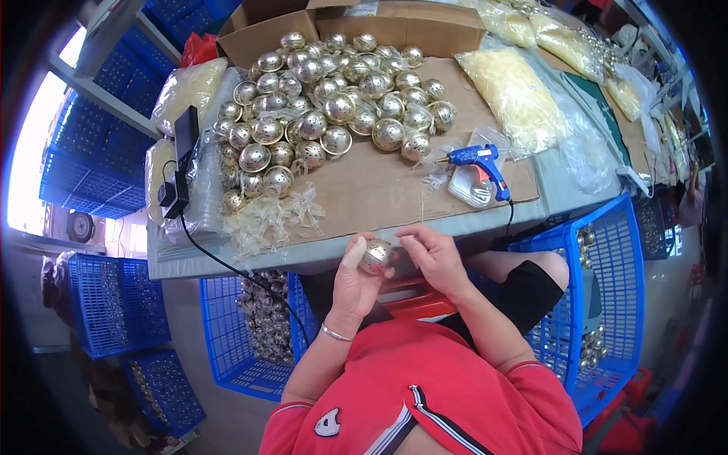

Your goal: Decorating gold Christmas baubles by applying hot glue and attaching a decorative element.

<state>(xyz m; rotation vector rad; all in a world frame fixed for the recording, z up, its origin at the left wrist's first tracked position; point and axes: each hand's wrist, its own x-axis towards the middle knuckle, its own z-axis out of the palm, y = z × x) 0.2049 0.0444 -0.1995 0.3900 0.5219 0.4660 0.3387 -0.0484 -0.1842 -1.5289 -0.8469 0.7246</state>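
The cord (227,268) at 8 o'clock droops past the front of the table (178,252), so an elbow or knee could snag it, I reckon. The left hand (358,284), at 6, has its grip clamped on a gold ball (377,255) just below centre, by the table's near edge; it looks smooth, so it might slip if the thumb eases. The right hand (438,262) is at 4, fingers curled right beside the ball; honestly too small to tell if the tips meet or pinch anything. Glue gun (481,158) at 2 has its nozzle toward the pile, so if it's hot, a bump could scorch a ball or some plastic.

Surface: power strip (186,140) at 10, ribbons (280,216) at 9, pile (339,108) around 11 to 12 on cardboard (364,182), bag (516,98) of pale bits at 2.

Room: stacked crates (98,159) at 9 to 10, one blue basket (227,334) at 7 to 8, another basket (618,280) at 4, balls in both.
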